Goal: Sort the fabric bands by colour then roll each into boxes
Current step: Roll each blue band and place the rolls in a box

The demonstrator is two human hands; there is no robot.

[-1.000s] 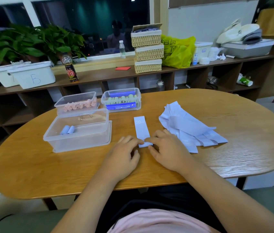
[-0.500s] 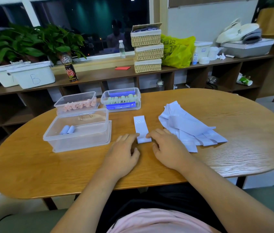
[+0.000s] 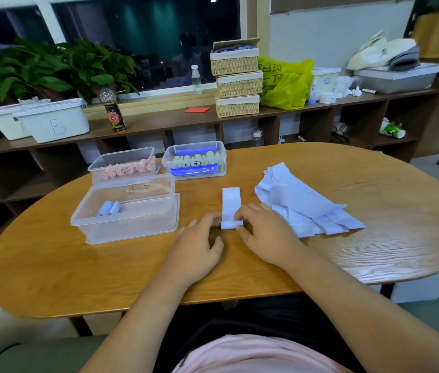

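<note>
Head view: on the desk (image 3: 374, 238), the big clear box (image 3: 89, 219) sits at the person's left and holds two small pale blue rolls (image 3: 109, 208) lying side by side. Just right of that box a pale blue band (image 3: 231, 203) lies flat, running away from the person, with its near end wound into a short roll (image 3: 230, 225). The right hand (image 3: 266, 235) pinches the right end of this roll, forefinger on top and thumb at the near side. The left hand (image 3: 196, 243) lies between the box and the roll, its fairly straight fingertips touching the roll's left end and its thumb apart from it. Further right of the box, beyond the band, a loose pile of pale blue bands (image 3: 307, 208) is spread out. Directly behind the box stands a smaller box (image 3: 121, 157) with pink rolls, and behind the box to the right is a third box (image 3: 195, 146) with pale green rolls and dark blue pieces.
</note>
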